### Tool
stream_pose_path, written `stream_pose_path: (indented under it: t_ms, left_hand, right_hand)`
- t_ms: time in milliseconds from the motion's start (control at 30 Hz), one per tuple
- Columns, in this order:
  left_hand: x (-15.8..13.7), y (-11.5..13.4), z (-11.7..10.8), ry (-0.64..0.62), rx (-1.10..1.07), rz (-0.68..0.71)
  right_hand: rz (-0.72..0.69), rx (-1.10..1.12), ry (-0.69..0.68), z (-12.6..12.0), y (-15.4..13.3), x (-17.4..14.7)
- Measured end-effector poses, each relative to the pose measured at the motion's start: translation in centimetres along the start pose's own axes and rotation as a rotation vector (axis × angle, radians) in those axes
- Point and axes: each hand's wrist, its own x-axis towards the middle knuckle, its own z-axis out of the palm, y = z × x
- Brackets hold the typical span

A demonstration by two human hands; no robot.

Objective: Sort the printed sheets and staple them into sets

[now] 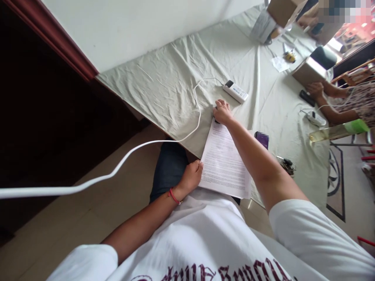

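A stack of printed papers [224,160] lies partly on the cloth-covered table and reaches over its near edge towards my lap. My left hand [191,175] pinches the left edge of the papers, thumb on top. At their far top corner, my right hand [223,113] is closed around a small dark object, mostly hidden under the fingers. Just beyond that hand rests a white power bank [236,92] with a dark end, and a white cable [197,103] runs from it.
Right of the papers are a phone [261,139] and a bunch of keys [287,166]. Further right lies a bottle with a green cap [336,132]. Another person's hands [316,91] are by a box [310,72]. The white cable crosses the table's left edge.
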Motion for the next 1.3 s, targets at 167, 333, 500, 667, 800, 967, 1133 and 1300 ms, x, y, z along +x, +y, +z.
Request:
stream_pose_path:
  t_ms: [167,333,500,667,800,967,1133,1300]
  left_hand:
    - [-0.2,-0.4,0.4,0.006,-0.211,-0.064]
    - [-0.7,-0.1,0.3,-0.072,-0.687,-0.297]
    - [-1.0,0.2,-0.6,-0.273,-0.845,-0.488]
    - [-1.1,-0.4,-0.8,-0.398,-0.702,-0.566]
    - [-1.3,-0.1,-0.7,-0.399,-0.572,-0.574]
    - [-1.3,0.3,-0.8,-0.434,-0.512,-0.540]
    - [-1.2,-0.5,-1.6,-0.484,-0.508,-0.485]
    - [-2.4,-1.1,-2.5,-0.489,-0.507,-0.495]
  right_hand:
    - [0.004,0.007,0.078,0.7,-0.3,-0.7]
    - [0.003,0.003,0.110,1.1,-0.3,-1.0]
    - [0.019,0.012,0.124,1.2,-0.3,-1.1]
    - [0.031,0.000,0.116,1.2,-0.4,-1.1]
    - [0.021,0.001,0.144,1.3,-0.3,-1.0]
    - [0.005,0.022,0.168,1.8,0.2,-0.7]
    - [-0.046,0.078,0.174,1.7,0.9,0.0]
    - [-0.032,0.078,0.099,0.4,0.9,1.0]
